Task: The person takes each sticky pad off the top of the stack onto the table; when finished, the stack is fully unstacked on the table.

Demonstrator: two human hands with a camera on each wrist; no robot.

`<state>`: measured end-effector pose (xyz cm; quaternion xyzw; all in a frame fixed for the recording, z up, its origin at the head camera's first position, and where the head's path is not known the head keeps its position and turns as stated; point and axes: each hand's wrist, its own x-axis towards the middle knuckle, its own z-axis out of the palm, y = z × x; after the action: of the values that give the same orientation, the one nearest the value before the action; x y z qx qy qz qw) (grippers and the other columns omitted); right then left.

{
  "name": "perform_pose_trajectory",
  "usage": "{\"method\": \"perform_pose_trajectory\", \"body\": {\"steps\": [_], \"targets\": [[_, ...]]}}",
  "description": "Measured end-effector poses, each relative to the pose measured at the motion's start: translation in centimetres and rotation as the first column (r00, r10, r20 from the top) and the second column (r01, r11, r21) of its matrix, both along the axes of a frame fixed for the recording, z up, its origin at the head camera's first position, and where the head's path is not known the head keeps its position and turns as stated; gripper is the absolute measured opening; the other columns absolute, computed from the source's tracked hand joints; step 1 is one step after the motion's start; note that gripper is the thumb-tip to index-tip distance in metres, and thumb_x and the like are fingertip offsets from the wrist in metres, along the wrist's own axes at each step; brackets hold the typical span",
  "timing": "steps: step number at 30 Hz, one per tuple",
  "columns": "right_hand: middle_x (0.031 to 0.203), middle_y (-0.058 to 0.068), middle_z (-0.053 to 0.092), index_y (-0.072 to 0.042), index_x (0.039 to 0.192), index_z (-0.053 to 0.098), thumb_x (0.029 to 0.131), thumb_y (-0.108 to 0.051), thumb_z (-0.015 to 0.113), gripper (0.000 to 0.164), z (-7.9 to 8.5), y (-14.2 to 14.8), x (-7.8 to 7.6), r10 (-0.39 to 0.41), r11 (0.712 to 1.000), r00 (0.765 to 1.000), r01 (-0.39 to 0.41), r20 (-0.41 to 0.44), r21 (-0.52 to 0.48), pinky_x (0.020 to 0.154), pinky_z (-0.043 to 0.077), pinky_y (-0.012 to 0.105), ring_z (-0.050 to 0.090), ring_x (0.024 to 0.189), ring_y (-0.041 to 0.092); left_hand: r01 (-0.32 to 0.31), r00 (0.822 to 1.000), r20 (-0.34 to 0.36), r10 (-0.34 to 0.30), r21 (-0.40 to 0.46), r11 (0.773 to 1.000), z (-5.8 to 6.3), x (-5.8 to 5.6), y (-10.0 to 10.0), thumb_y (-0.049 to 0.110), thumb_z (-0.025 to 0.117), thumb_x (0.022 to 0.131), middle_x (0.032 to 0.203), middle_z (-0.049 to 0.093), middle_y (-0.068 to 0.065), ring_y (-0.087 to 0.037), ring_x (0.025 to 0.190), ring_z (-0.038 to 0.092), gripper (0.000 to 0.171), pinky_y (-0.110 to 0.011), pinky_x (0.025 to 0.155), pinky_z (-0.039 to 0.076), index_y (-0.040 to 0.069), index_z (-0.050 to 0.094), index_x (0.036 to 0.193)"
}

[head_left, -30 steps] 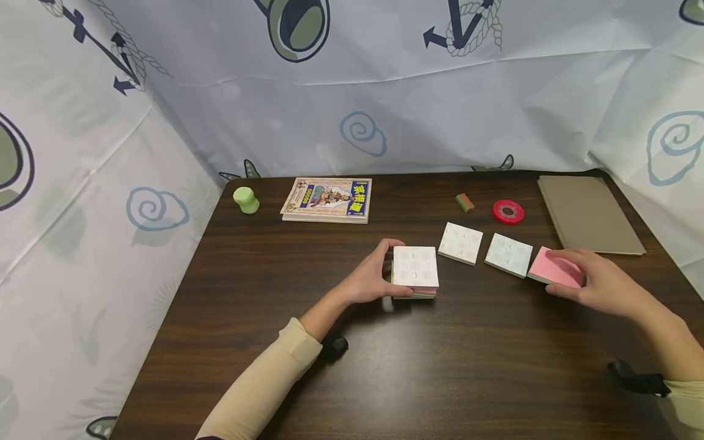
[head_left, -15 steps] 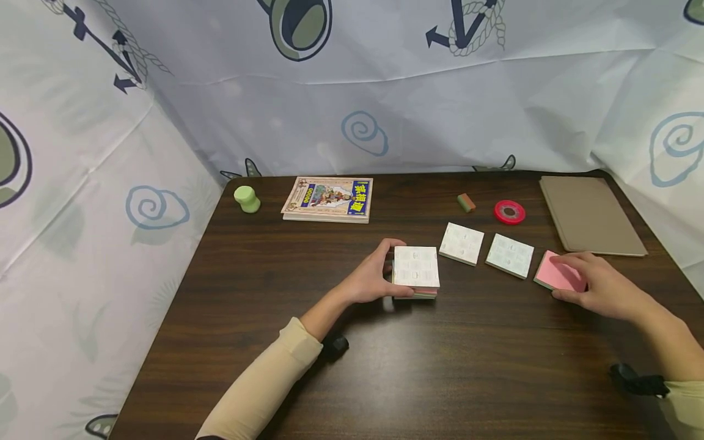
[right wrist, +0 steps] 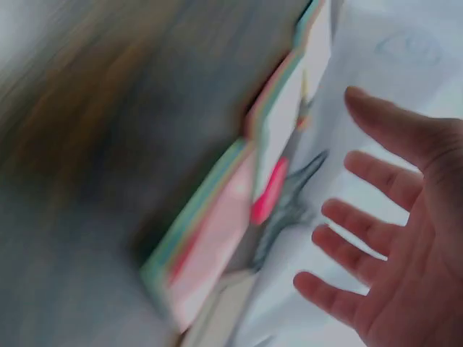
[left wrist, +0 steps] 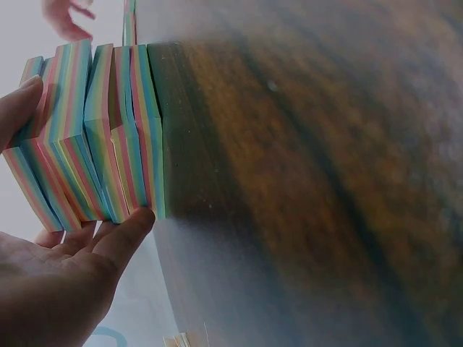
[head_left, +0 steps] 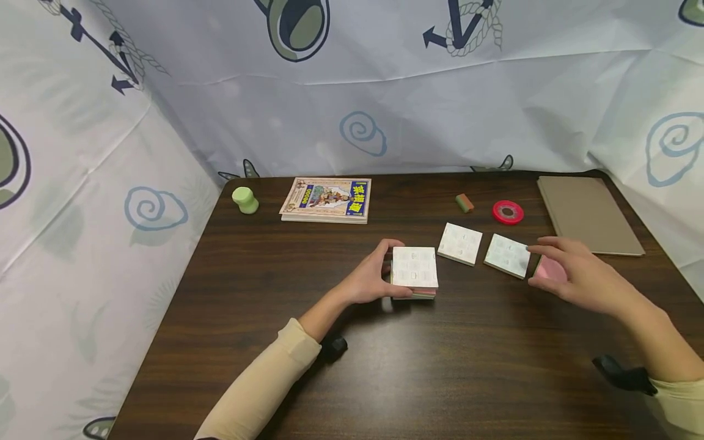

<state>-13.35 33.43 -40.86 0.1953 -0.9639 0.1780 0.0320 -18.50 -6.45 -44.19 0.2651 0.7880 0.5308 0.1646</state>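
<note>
My left hand (head_left: 370,276) grips a stack of square note pads (head_left: 415,267) with a white printed top, thumb at the near side and fingers at the far side. In the left wrist view, the stack's edges (left wrist: 79,137) show rainbow layers, slightly uneven. My right hand (head_left: 596,276) hovers over a pink-topped note pad (head_left: 552,270), partly covering it in the head view. In the right wrist view its fingers (right wrist: 362,224) are spread and apart from the pink pad (right wrist: 213,246). Two white-topped pads (head_left: 460,243) lie between the stack and the pink pad.
Behind the pads lie a small striped block (head_left: 464,203) and a red ring-shaped item (head_left: 508,212). A grey-brown board (head_left: 591,214) lies at the back right. A picture-covered book (head_left: 327,200) and a green knob-shaped object (head_left: 245,200) sit at the back left.
My right hand has let go of the pink pad and risen slightly leftward over it. Earlier, the pink pad shifted a little right, away from its neighbour. The left hand stays at the stack.
</note>
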Motion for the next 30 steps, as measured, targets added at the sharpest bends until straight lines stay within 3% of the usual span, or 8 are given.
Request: {"method": "perform_pose_trajectory", "body": {"steps": [3, 7, 11, 17, 21, 30], "targets": [[0.136, 0.020, 0.049, -0.008, 0.131, 0.060, 0.080, -0.031, 0.082, 0.060, 1.0, -2.9, 0.0, 0.078, 0.997, 0.997, -0.079, -0.020, -0.027, 0.085, 0.044, 0.058, 0.045, 0.118, 0.038, 0.003, 1.000, -0.002, -0.003, 0.002, 1.000, 0.0, 0.0, 0.0, 0.008, 0.088, 0.071, 0.130, 0.049, -0.012, -0.024, 0.118, 0.052, 0.090, -0.037, 0.102, 0.043, 0.001, 0.032, 0.141], [0.139, 0.015, 0.048, -0.011, 0.133, 0.059, 0.082, -0.029, 0.081, 0.058, 1.2, -7.2, -0.1, 0.192, 0.977, 0.980, -0.196, -0.056, -0.088, 0.088, 0.044, 0.051, 0.046, 0.121, 0.032, 0.002, 1.000, -0.008, -0.002, 0.003, 1.000, 0.0, 0.0, -0.1, 0.008, 0.088, 0.071, 0.131, 0.049, -0.012, -0.024, 0.118, 0.051, 0.089, -0.038, 0.101, 0.044, 0.002, 0.033, 0.140], [0.146, 0.009, 0.042, -0.016, 0.139, 0.055, 0.083, -0.033, 0.080, 0.063, 0.7, -11.5, -0.2, 0.276, 0.948, 0.960, -0.281, -0.055, -0.147, 0.098, 0.040, 0.052, 0.039, 0.132, 0.030, 0.001, 1.000, -0.001, -0.001, -0.004, 1.000, -0.1, -0.1, -0.2, 0.008, 0.089, 0.070, 0.132, 0.047, -0.010, -0.021, 0.117, 0.050, 0.089, -0.037, 0.102, 0.043, 0.005, 0.033, 0.140], [0.153, 0.009, 0.034, -0.014, 0.144, 0.049, 0.085, -0.037, 0.077, 0.069, 0.2, -15.6, -1.1, 0.385, 0.907, 0.919, -0.393, -0.080, -0.150, 0.105, 0.035, 0.052, 0.032, 0.138, 0.029, 0.026, 1.000, 0.007, -0.026, 0.024, 0.999, -0.2, -0.2, -0.1, 0.005, 0.088, 0.071, 0.134, 0.045, -0.009, -0.021, 0.116, 0.052, 0.087, -0.036, 0.101, 0.044, 0.006, 0.033, 0.139], [0.151, 0.013, 0.037, -0.013, 0.143, 0.050, 0.086, -0.037, 0.075, 0.067, 0.3, -17.0, -1.9, 0.408, 0.901, 0.911, -0.413, -0.060, -0.133, 0.106, 0.034, 0.051, 0.034, 0.137, 0.029, 0.028, 0.999, 0.021, -0.029, 0.048, 0.998, -0.1, -0.1, -0.1, 0.002, 0.087, 0.071, 0.135, 0.045, -0.010, -0.021, 0.114, 0.054, 0.087, -0.035, 0.099, 0.045, 0.006, 0.032, 0.138], [0.138, 0.010, 0.050, -0.014, 0.135, 0.058, 0.081, -0.037, 0.080, 0.063, 0.8, -17.9, -3.1, 0.399, 0.912, 0.917, -0.395, 0.014, -0.114, 0.093, 0.045, 0.042, 0.048, 0.122, 0.023, 0.028, 0.999, 0.024, -0.029, 0.031, 0.999, -0.1, -0.2, -0.1, 0.004, 0.087, 0.072, 0.136, 0.044, -0.009, -0.021, 0.115, 0.054, 0.086, -0.035, 0.099, 0.045, 0.007, 0.033, 0.138]]}}
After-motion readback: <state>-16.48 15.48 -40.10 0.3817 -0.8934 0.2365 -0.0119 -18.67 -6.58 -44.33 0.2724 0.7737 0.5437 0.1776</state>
